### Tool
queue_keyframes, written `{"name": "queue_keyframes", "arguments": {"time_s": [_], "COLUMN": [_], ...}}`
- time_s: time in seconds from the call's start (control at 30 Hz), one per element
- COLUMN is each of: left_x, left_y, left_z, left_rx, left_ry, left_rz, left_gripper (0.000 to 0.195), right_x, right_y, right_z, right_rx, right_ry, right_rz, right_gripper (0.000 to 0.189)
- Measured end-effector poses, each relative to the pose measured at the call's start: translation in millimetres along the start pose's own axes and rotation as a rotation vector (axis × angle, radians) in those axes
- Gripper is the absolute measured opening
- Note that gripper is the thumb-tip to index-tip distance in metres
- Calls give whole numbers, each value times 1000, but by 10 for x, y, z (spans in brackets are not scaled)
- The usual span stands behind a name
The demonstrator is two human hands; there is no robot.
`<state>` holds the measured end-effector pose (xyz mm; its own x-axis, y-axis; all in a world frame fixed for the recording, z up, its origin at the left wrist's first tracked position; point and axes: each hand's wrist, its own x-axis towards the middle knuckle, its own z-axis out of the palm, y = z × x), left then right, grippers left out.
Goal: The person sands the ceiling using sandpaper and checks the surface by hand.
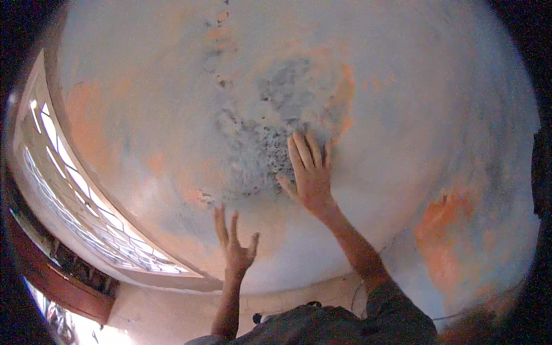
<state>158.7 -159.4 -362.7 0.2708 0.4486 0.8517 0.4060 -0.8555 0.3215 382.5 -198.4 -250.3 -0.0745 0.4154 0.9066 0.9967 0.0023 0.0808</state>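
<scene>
A plaster surface (172,86) with patchy grey and orange paint fills most of the view; I cannot tell whether it is wall or ceiling. My right hand (308,177) reaches up to its rough, dark, pitted patch (269,148). Its fingers are extended, the thumb is apart, and the palm faces the plaster, hidden from view. Lower and to the left, my left hand (237,246) is raised with fingers spread. Nothing shows in it, and contact with the plaster cannot be judged.
A window with a metal grille (103,224) curves along the left. Below it are a red-brown beam (64,284) and a bright opening with what looks like a bicycle or motorcycle (62,325). A thin cable (450,318) runs at lower right. My dark shirt (319,325) fills the bottom edge.
</scene>
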Motion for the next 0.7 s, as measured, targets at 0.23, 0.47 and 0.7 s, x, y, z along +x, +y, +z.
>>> {"name": "queue_keyframes", "arguments": {"time_s": [0.23, 0.47, 0.7], "left_x": [306, 1048, 1851], "left_y": [680, 959, 927], "left_z": [119, 482, 414], "left_rx": [-124, -2, 220], "left_ry": [-286, -219, 156], "left_rz": [166, 235, 268], "left_gripper": [74, 82, 74], "right_x": [-202, 74, -35], "right_y": [114, 170, 194], "right_z": [40, 82, 76], "right_rx": [-68, 208, 151], "right_ry": [-16, 410, 269], "right_rz": [35, 315, 200], "right_gripper": [65, 72, 87]}}
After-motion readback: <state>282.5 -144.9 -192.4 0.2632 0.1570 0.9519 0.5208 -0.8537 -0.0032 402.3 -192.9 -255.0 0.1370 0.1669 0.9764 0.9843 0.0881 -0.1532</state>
